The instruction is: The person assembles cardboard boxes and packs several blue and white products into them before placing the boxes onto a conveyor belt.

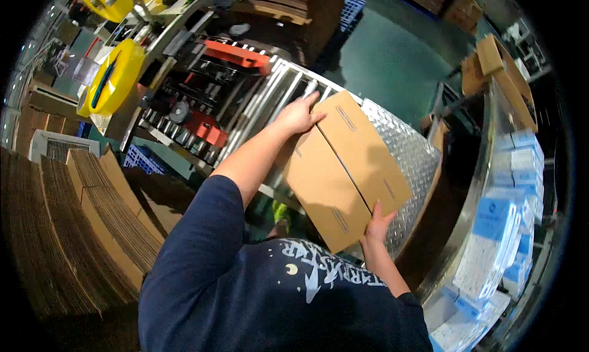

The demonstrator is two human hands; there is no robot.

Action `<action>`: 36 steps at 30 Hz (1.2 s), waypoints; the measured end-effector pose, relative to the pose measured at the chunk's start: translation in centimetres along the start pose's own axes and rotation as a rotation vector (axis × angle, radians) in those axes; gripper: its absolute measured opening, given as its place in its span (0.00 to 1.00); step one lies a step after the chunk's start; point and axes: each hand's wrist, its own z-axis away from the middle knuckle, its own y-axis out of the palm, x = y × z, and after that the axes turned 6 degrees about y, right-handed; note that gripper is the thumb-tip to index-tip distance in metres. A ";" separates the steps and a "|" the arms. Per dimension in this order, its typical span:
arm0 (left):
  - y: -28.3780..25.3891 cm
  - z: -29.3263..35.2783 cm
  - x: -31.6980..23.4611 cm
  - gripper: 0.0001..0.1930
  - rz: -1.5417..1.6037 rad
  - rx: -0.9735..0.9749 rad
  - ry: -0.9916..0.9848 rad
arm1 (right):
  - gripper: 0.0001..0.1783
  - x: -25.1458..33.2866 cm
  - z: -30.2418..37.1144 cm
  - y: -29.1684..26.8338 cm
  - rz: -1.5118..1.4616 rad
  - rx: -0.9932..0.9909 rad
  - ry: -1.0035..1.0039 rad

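Note:
A brown cardboard box (351,166) lies between my two hands, tilted in view, its top flaps folded together along a dark open-looking seam. My left hand (299,115) grips its far left end, the thumb on top near the seam and the fingers over the edge. At the near right end, my right hand (376,225) clasps the edge with its thumb up on the flap; some of its fingers are hidden. Beneath the box are the metal rollers (261,109) of a conveyor and a diamond-patterned metal plate (402,134).
To the left, a box-sealing machine with orange parts (205,128) and a yellow tape roll (116,79) adjoins the rollers. Flattened cardboard stacks (80,229) stand at lower left. Blue-and-white packages (491,241) fill the right side. An open carton (506,76) sits at far right.

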 end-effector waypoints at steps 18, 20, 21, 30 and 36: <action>-17.7 0.3 13.8 0.31 -0.489 -0.194 -0.212 | 0.22 4.4 -7.7 29.7 1.079 0.673 -0.390; -16.6 3.5 19.5 0.29 -0.785 -0.296 -0.159 | 0.17 7.5 -7.7 23.6 1.436 0.654 -0.725; -14.7 6.4 20.7 0.29 -0.701 -0.356 -0.152 | 0.16 9.5 -8.8 19.3 1.556 0.547 -0.976; 5.7 32.5 13.6 0.24 0.075 0.558 -0.472 | 0.21 24.7 -10.5 -24.0 2.318 -0.458 -0.210; 6.4 27.4 6.0 0.22 0.120 0.360 -0.249 | 0.23 25.8 -7.7 -29.2 2.166 -0.476 -0.256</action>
